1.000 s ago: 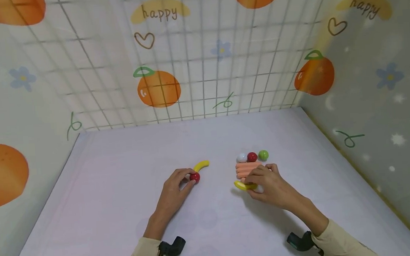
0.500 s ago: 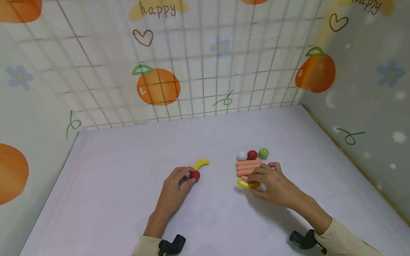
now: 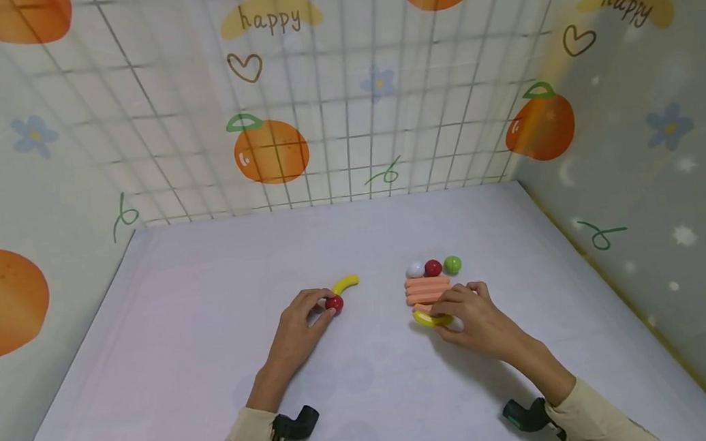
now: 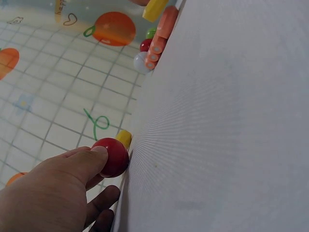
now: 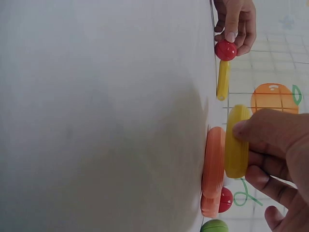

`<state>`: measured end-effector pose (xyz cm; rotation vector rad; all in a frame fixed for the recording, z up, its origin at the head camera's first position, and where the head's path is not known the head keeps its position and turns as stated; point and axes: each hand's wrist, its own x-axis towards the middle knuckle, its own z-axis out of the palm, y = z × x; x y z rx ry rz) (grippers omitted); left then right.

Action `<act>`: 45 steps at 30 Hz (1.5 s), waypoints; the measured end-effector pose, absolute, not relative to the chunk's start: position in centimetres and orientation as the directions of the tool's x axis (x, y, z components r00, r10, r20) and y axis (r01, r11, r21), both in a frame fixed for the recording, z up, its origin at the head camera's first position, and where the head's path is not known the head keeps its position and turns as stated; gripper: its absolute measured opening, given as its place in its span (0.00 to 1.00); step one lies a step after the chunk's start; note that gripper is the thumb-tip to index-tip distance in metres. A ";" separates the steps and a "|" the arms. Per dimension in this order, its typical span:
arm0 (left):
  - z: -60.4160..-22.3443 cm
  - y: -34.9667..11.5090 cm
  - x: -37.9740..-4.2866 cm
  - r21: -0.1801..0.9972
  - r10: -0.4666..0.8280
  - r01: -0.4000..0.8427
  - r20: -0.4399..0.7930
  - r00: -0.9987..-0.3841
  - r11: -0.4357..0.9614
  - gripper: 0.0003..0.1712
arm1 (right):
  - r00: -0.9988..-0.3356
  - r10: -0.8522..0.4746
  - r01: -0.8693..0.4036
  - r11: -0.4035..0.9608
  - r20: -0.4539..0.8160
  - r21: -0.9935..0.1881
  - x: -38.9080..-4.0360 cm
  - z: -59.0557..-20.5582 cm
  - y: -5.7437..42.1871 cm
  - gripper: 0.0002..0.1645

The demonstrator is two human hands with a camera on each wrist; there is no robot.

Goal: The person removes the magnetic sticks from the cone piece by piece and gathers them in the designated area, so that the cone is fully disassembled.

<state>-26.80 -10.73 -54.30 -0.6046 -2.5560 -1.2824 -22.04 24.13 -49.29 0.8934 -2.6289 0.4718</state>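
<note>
My left hand [image 3: 301, 323] pinches a shiny red ball [image 4: 114, 157] between thumb and fingers at the table surface. The ball sits at the near end of a curved yellow rod [image 3: 348, 282], which lies on the table. My right hand [image 3: 470, 318] holds a second curved yellow rod [image 5: 236, 145] with thumb and fingers, above the table. It is close over the near side of several orange rods [image 3: 427, 289] lying side by side. In the left wrist view, the orange rods' ends show small grey round spots. The right fingers partly cover the held rod in the head view.
Behind the orange rods stand a white ball [image 3: 414, 269], a red ball [image 3: 433, 267] and a green ball [image 3: 452, 264] in a row. A pale cloth covers the table [image 3: 209, 278]. Printed curtains [image 3: 333, 112] rise at the back and both sides.
My right hand has shifted slightly to the right with the yellow rod in it. The left hand has stayed in place on the red ball.
</note>
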 end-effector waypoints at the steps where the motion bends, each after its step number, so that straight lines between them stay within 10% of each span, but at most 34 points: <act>1: -54.3 -10.7 -26.8 0.714 0.262 0.452 0.369 -0.892 0.535 0.21 | -0.750 -0.524 -0.631 0.748 0.403 -0.203 -22.0 -49.3 24.2 0.15; 45: -54.3 -10.7 -26.8 0.706 0.267 0.476 0.395 -0.879 0.524 0.22 | -0.745 -0.526 -0.626 0.763 0.411 -0.158 -22.8 -50.1 24.8 0.19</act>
